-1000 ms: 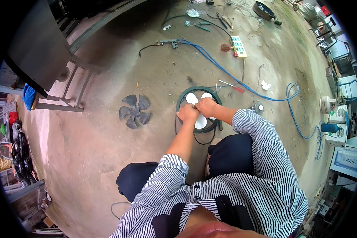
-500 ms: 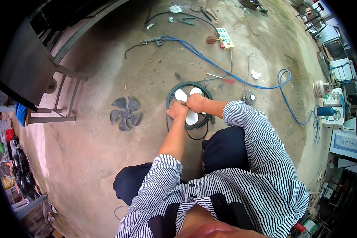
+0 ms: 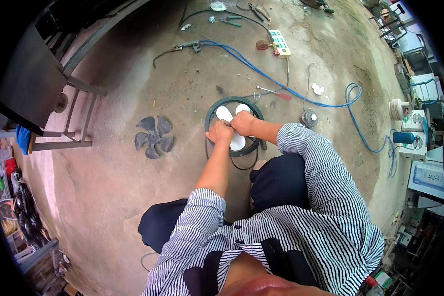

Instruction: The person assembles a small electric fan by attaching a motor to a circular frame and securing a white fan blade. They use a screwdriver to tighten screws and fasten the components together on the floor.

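On the concrete floor before me lies a dark round fan ring (image 3: 208, 114) with a white fan blade (image 3: 238, 142) inside it. My left hand (image 3: 220, 132) reaches over the ring's left side, its fingers closed at the blade's hub. Against it, from the right, my right hand (image 3: 243, 124) is closed at the same spot. The fingers cover the hub, and what they pinch is hidden. A loose grey fan blade (image 3: 154, 137) lies flat to the left, apart from both hands.
A red-handled screwdriver (image 3: 282, 96) lies beyond the ring, and a small motor (image 3: 309, 118) sits to its right. A blue cable (image 3: 261, 72) crosses the floor near a power strip (image 3: 279, 43). Green-handled pliers (image 3: 232, 22) lie farther off. A metal-framed table (image 3: 64, 144) stands at left.
My right hand has turned slightly over the hub, while my left hand stays beside it. The view has shifted a little; ring and white blade keep their place.
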